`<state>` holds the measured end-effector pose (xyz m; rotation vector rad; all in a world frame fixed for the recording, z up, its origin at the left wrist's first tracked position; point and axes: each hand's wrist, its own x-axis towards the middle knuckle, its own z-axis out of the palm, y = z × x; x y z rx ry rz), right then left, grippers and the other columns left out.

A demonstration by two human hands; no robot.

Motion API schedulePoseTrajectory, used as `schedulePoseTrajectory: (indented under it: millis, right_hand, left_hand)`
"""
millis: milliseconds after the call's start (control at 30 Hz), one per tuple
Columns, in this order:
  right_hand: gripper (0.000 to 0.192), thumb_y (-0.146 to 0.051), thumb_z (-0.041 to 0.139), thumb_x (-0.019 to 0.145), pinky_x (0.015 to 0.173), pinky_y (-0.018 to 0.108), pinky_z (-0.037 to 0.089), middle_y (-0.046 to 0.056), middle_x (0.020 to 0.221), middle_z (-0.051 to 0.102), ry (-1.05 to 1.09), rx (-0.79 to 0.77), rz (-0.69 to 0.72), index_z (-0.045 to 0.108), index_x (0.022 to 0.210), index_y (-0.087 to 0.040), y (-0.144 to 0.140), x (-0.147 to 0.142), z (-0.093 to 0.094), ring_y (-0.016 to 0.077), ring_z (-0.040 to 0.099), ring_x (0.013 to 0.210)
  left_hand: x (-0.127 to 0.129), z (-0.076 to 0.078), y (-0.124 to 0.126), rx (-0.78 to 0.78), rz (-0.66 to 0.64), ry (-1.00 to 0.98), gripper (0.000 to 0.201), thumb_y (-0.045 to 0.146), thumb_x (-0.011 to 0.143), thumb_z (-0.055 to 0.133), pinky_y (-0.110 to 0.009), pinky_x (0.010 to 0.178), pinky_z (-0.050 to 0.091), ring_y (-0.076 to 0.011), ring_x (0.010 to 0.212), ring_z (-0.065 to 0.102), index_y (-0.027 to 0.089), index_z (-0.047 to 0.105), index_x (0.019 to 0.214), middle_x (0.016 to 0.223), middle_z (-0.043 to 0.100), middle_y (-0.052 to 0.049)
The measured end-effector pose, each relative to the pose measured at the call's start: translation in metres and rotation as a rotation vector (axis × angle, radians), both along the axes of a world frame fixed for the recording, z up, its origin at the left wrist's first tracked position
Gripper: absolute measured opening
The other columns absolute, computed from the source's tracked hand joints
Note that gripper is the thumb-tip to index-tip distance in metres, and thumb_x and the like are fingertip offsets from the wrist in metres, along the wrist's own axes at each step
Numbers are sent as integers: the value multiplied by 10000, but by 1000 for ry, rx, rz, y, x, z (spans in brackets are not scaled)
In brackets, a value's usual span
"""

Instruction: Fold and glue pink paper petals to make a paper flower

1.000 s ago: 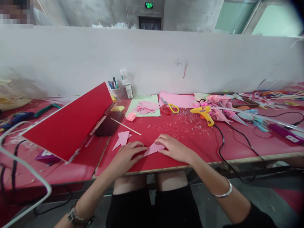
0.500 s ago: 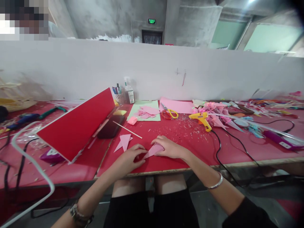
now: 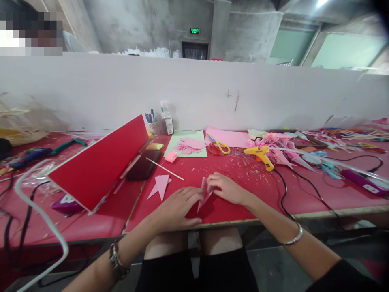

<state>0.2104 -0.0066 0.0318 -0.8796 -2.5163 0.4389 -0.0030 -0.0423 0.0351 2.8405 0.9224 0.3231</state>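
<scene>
Between my hands a pink piece of paper (image 3: pixel 204 195) stands on its edge over the red table, folded or partly unfolded. My right hand (image 3: pixel 226 187) pinches its right side with curled fingers. Against its left side rest the fingertips of my left hand (image 3: pixel 181 206), the thumb held apart and lower; whether they grip the paper I cannot make out. Left of my hands lie pointed pink paper pieces (image 3: pixel 161 186), overlapping. A thin pale stick (image 3: pixel 165 168) lies just beyond them.
Farther back are red-and-yellow scissors (image 3: pixel 219 147), a green sheet (image 3: pixel 170 140) with pink cutouts, and a yellow glue gun (image 3: pixel 260 155) with its black cord. A red board (image 3: pixel 103 162) leans at left beside a dark phone-like case (image 3: pixel 142 166). A white partition (image 3: pixel 188 93) borders the back.
The pink paper has been raised from lying flat to standing on edge. My left hand has moved right to touch it, and my right hand has shifted slightly right.
</scene>
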Motion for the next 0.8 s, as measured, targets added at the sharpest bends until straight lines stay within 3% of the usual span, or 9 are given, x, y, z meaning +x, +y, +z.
schedulePoseTrajectory:
  millis: [100, 233, 333, 400, 500, 567, 667, 800]
  right_hand:
    - [182, -18, 467, 728, 788, 269, 385, 13, 845, 588, 32, -60, -16, 579, 710, -160, 0, 9, -3, 118, 514, 820]
    - [219, -24, 437, 723, 832, 272, 374, 23, 953, 578, 67, -123, 1, 595, 736, -174, -2, 25, -6, 122, 520, 892]
    - [257, -14, 388, 703, 789, 264, 394, 22, 883, 589, 116, -116, -88, 585, 712, -179, 0, 51, -7, 127, 542, 839]
    - [221, -47, 386, 706, 719, 262, 413, 21, 784, 590, 187, -36, -308, 563, 701, -180, 3, 76, -10, 139, 550, 763]
    - [141, -136, 405, 720, 632, 267, 416, 29, 738, 578, 287, 206, -790, 538, 734, -180, 11, 118, -17, 153, 535, 672]
    - [148, -180, 437, 699, 632, 290, 414, 45, 767, 560, 222, 337, -995, 531, 813, -171, 17, 145, -22, 162, 513, 647]
    - [295, -272, 502, 671, 789, 382, 364, 113, 865, 544, 11, 456, -1176, 515, 930, -131, 27, 175, -28, 243, 492, 845]
    - [457, -369, 494, 698, 819, 414, 333, 179, 984, 523, -136, 317, -1242, 471, 1056, -86, 43, 190, -35, 299, 464, 961]
  left_hand:
    - [3, 0, 2, -14, -39, 26, 495, 405, 724, 554, -365, 972, 300, -211, 1109, 428, 174, 458, 1151, 1183, 508, -69]
    - [2, -1, 7, -17, -96, 63, 522, 486, 749, 494, -427, 979, 266, -247, 1161, 371, 258, 419, 1213, 1266, 444, -39]
    - [2, -3, 10, -53, -124, 108, 589, 574, 757, 419, -457, 983, 247, -277, 1193, 327, 274, 369, 1261, 1309, 396, -53]
    - [3, -5, 10, -74, -122, 139, 615, 597, 775, 356, -457, 996, 226, -282, 1215, 296, 256, 336, 1286, 1330, 368, -67]
    - [5, -9, 10, -82, -122, 166, 637, 590, 804, 288, -451, 1027, 153, -272, 1264, 210, 222, 269, 1323, 1368, 311, -78]
    - [3, -10, 12, -104, -143, 172, 674, 591, 807, 277, -421, 1044, 116, -244, 1286, 163, 203, 185, 1350, 1399, 248, -75]
    - [-2, -9, 15, -143, -167, 176, 714, 591, 807, 281, -390, 1054, 95, -207, 1295, 147, 202, 69, 1367, 1425, 164, -57]
    - [-4, -8, 19, -146, -194, 199, 700, 622, 780, 303, -423, 1041, 113, -239, 1295, 144, 265, 127, 1357, 1431, 129, -35]
